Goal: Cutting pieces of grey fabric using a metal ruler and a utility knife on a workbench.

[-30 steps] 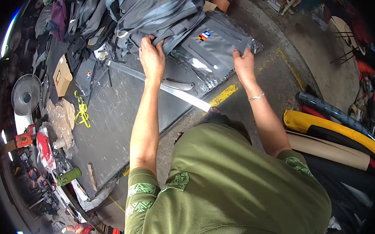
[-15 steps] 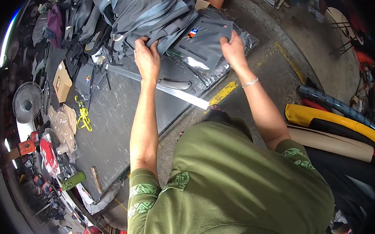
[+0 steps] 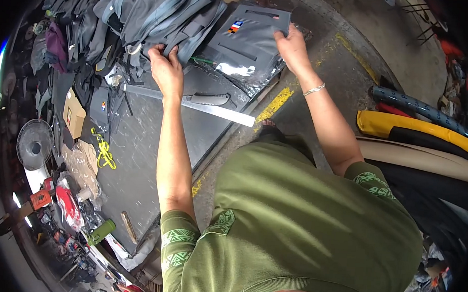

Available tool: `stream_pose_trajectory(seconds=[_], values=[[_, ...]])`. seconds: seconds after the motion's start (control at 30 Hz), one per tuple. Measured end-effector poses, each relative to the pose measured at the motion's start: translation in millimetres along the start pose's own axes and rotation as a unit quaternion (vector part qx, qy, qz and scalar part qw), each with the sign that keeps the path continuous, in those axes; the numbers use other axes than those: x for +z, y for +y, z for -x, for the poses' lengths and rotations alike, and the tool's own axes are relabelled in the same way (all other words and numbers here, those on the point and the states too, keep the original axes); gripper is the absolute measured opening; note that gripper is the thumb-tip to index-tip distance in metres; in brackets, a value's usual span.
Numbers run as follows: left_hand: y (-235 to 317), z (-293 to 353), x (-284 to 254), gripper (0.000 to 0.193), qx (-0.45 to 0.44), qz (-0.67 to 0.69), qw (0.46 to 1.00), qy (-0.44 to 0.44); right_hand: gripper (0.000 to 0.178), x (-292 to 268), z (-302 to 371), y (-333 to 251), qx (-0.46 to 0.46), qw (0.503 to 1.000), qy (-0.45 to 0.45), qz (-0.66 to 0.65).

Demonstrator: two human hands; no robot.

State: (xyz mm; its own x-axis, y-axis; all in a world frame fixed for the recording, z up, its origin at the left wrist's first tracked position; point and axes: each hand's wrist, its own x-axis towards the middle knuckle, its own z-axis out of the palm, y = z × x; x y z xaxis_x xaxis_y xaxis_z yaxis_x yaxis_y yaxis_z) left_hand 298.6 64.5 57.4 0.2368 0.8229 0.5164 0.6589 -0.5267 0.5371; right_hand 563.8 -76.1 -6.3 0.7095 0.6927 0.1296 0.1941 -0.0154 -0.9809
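With thumb and fingers closed, my left hand (image 3: 166, 72) pinches the lower edge of a heap of grey backpacks (image 3: 156, 21). At the upper right my right hand (image 3: 293, 49) grips the right edge of a flat grey fabric panel (image 3: 246, 31), which has a small coloured patch and two dark slots. Beneath the panel lies shiny clear plastic (image 3: 236, 70). Nearer to me on the dark table, a long metal ruler (image 3: 230, 115) runs slantwise, and a knife with a dark handle (image 3: 210, 99) lies against it.
Left on the table are a yellow cord (image 3: 104, 157), a small cardboard box (image 3: 74, 114), a grey piece with a patch (image 3: 101, 106) and a wood stick (image 3: 128, 228). A fan (image 3: 35, 144) stands at the left edge. Rolls of material, one yellow (image 3: 412, 130), lie at right.
My left hand and the backpack heap have shifted left in the picture, and the panel's left part shows more. The whole view has moved slightly. Both hands keep their hold.
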Motion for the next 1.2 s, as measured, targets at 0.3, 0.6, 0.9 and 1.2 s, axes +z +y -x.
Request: stream_pose_trajectory(seconds=[0.3, 0.6, 0.9, 1.2], values=[[-14.3, 22.3, 12.3, 0.043, -0.017, 0.000, 0.996, -0.084, 0.038, 37.8, 4.4, 18.0, -0.003, 0.999, -0.031, 0.018], [16.6, 64.3, 5.5, 0.032, 0.113, -0.129, 0.985, -0.002, 0.027, 37.2, 20.4, 32.8, -0.031, 0.989, 0.120, 0.077], [33.8, 110.6, 40.1, 0.048, 0.001, -0.016, 0.981, -0.191, 0.023, 36.8, 18.1, 26.4, -0.007, 0.995, 0.098, -0.002], [25.0, 114.7, 43.6, 0.049, -0.020, 0.000, 0.977, -0.212, 0.032, 12.0, 37.2, 47.2, 0.286, 0.913, 0.013, -0.290]])
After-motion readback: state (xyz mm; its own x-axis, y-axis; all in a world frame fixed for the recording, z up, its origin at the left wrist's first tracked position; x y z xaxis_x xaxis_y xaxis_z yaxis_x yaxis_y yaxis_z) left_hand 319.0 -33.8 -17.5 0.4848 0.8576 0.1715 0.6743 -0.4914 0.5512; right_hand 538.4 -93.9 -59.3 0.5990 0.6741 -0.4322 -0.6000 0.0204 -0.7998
